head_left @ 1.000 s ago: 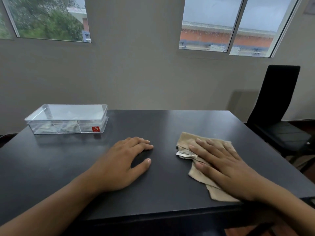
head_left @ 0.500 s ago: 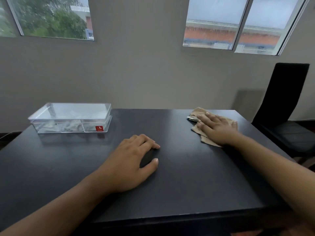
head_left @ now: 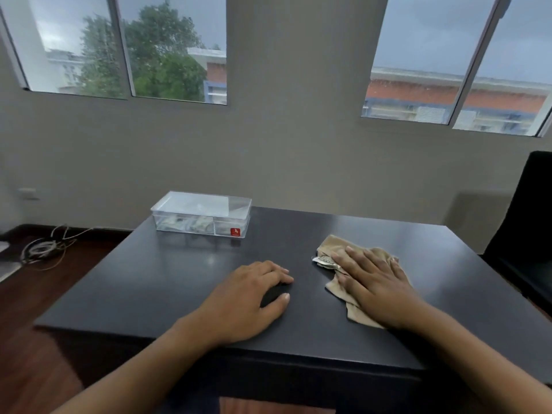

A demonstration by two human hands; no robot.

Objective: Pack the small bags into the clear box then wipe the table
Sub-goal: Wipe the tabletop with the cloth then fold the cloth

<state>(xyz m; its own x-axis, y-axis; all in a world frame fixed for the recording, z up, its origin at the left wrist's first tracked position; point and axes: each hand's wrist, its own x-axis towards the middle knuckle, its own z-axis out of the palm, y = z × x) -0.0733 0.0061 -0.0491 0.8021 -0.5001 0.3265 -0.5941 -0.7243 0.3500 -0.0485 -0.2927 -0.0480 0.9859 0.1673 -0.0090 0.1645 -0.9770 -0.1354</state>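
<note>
A clear box (head_left: 202, 216) with a red sticker stands at the far left corner of the dark table (head_left: 167, 273); small bags (head_left: 191, 224) lie inside it. My right hand (head_left: 375, 289) presses flat, fingers spread, on a tan cloth (head_left: 330, 249) right of the table's middle. A crumpled silvery scrap (head_left: 324, 260) sits at the cloth's left edge by my fingertips. My left hand (head_left: 249, 303) rests palm down on the bare tabletop near the middle, holding nothing.
A black chair (head_left: 525, 231) stands off the table's right side. A coil of cable (head_left: 44, 248) lies on the wooden floor to the left. The wall with two windows runs behind the table.
My right hand has slid the cloth from the far right corner back toward the near middle of the table. The view has swung left. My left hand stayed put.
</note>
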